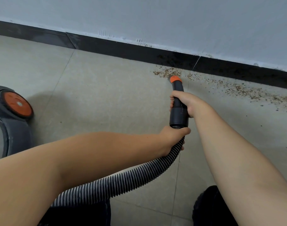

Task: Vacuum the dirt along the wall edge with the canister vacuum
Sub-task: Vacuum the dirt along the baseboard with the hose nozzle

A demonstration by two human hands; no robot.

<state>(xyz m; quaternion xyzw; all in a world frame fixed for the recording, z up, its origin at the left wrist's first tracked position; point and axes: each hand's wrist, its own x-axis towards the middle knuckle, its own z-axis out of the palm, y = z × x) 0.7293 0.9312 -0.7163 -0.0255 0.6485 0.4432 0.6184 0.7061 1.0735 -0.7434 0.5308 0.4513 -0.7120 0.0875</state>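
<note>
An indoor room, likely a home or office: pale floor tiles (107,95) with grout lines spread under the fingers, and beyond the fingertips a black skirting board (123,49) runs below a painted light-grey wall (155,17).

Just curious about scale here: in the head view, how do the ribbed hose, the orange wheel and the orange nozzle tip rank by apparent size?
1. Ribbed hose, by far the largest.
2. Orange wheel on the canister.
3. Orange nozzle tip, smallest.
The hose runs close to the camera, which likely exaggerates it.
</note>
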